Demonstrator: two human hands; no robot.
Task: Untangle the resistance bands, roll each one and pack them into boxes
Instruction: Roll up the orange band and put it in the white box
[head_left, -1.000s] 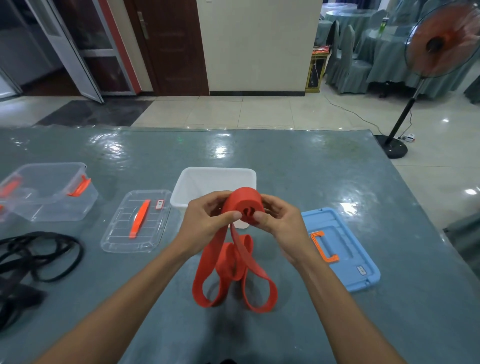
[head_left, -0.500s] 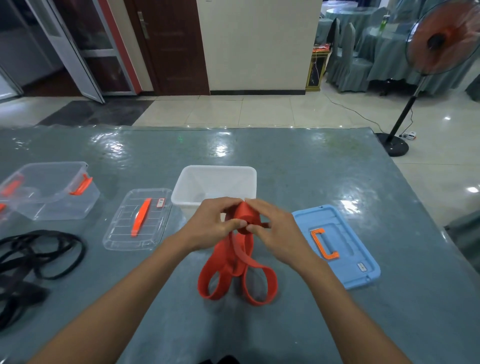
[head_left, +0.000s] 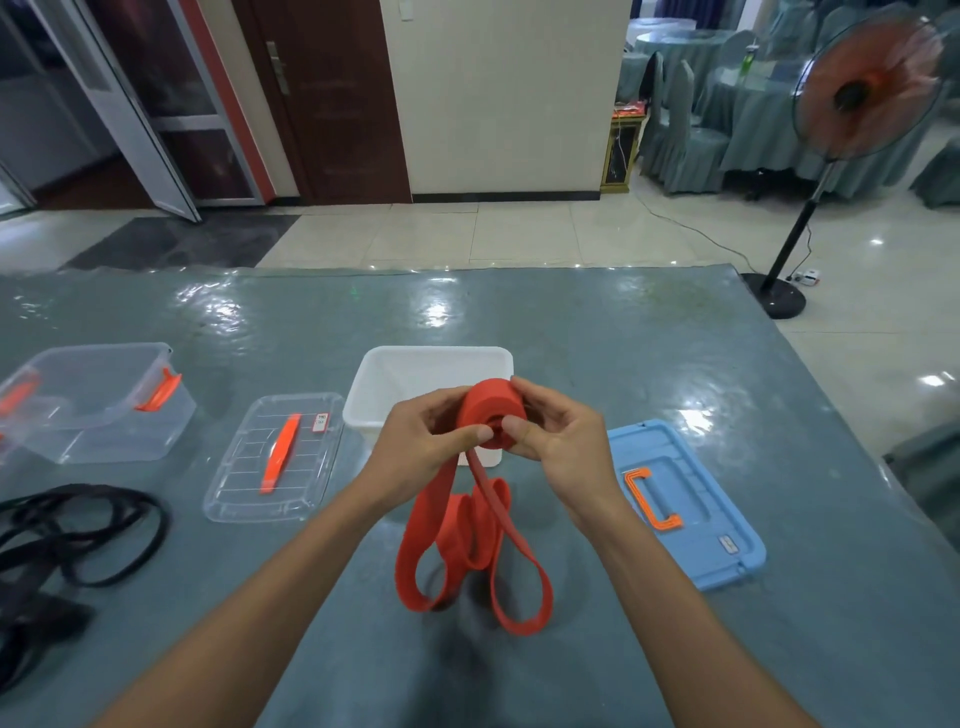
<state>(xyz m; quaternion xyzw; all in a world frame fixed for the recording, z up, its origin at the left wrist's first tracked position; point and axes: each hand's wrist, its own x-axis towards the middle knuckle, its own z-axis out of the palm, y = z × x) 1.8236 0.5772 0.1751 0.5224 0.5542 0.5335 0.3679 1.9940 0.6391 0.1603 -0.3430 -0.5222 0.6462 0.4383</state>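
Between the fingers (head_left: 470, 434) of both hands, raised above the counter (head_left: 571, 322), sits the rolled part of a red resistance band (head_left: 491, 410). The left hand (head_left: 421, 441) and the right hand (head_left: 561, 441) each curl round the roll from their own side. The thumbs press its near face by the core and the other fingers wrap over its far side. The roll's axis runs from the person outward, so its spiral end faces the camera.

From the roll's underside the unrolled length drops straight down and toward the person. It ends on the counter in two loose loops standing on edge, with a crumpled fold between them.

Just beyond the fingers stands an open-topped white box (head_left: 415, 364), partly hidden behind the roll. Its visible inside is bare white wall.

Right of the fingers and nearer the person lies a blue lid (head_left: 691, 519), flat, with an orange handle (head_left: 649, 499). A small sticker (head_left: 727, 544) on it is too small to read.

Left of the fingers lies a clear lid (head_left: 249, 467) with an orange handle of its own. It carries a small white label (head_left: 321, 422) with red print that I cannot read.

Farther left stands a clear box (head_left: 98, 405) with orange latches. Nearer the person from it, black bands (head_left: 78, 530) lie in a tangle on the counter.
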